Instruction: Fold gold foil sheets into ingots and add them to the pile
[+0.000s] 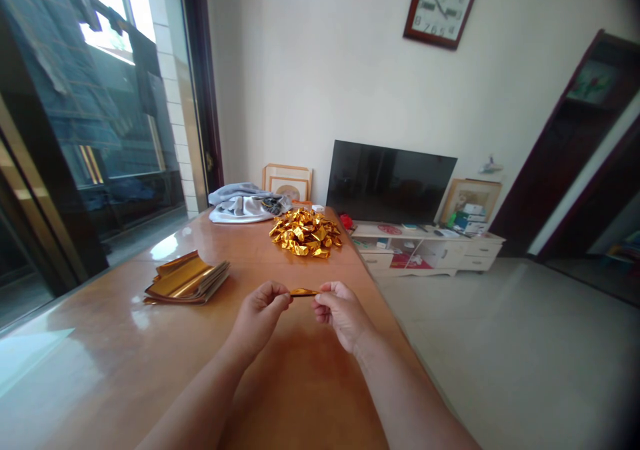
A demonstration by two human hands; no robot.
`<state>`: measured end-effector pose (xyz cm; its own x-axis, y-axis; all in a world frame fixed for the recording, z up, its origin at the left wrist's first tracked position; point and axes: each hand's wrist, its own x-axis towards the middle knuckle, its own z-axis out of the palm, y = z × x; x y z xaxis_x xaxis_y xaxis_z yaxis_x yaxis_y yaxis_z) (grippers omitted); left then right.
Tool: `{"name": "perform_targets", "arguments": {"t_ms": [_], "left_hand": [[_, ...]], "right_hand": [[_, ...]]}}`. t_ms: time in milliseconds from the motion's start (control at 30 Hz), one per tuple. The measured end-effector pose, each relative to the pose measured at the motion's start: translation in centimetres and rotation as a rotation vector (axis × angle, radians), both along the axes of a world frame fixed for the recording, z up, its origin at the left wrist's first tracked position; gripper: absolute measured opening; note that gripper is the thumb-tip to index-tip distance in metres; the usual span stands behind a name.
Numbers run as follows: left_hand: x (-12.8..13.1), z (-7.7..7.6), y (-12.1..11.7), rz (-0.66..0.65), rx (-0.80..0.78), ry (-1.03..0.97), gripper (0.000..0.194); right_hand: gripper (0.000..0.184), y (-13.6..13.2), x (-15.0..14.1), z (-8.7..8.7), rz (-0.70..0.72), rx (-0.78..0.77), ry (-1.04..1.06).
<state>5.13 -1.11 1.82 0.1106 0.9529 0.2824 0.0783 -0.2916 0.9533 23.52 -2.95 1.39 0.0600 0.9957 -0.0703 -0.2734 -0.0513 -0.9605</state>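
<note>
A narrow folded piece of gold foil paper (303,293) stretches between my two hands, just above the wooden table (300,397). My left hand (265,313) pinches its left end between thumb and fingers. At the right end, my right hand (344,311) grips it the same way. Beyond the hands lies a heap of folded gold paper pieces (306,233). To the left rests a stack of gold foil sheets (187,280), its top sheet curling up.
Bundled pale cloth (245,203) and a small white box (318,208) sit at the table's far end. Framed pictures (287,182) lean on the wall behind. A television (390,182) stands on a white cabinet (430,253). The table's right edge drops to the tiled floor (475,330).
</note>
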Motion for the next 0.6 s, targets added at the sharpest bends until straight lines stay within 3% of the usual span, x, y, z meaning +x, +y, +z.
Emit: {"name": "perform_targets", "arguments": {"t_ms": [300,600], "left_hand": [[0.2,-0.9,-0.1,0.052,0.191,0.187,0.018],[0.7,0.1,-1.2,0.082,0.273,0.286,0.015]], "right_hand": [[0.027,0.3,0.1,-0.5,-0.017,-0.096,0.073],[0.027,0.7,0.2,-1.0,0.016,-0.151,0.092]]}}
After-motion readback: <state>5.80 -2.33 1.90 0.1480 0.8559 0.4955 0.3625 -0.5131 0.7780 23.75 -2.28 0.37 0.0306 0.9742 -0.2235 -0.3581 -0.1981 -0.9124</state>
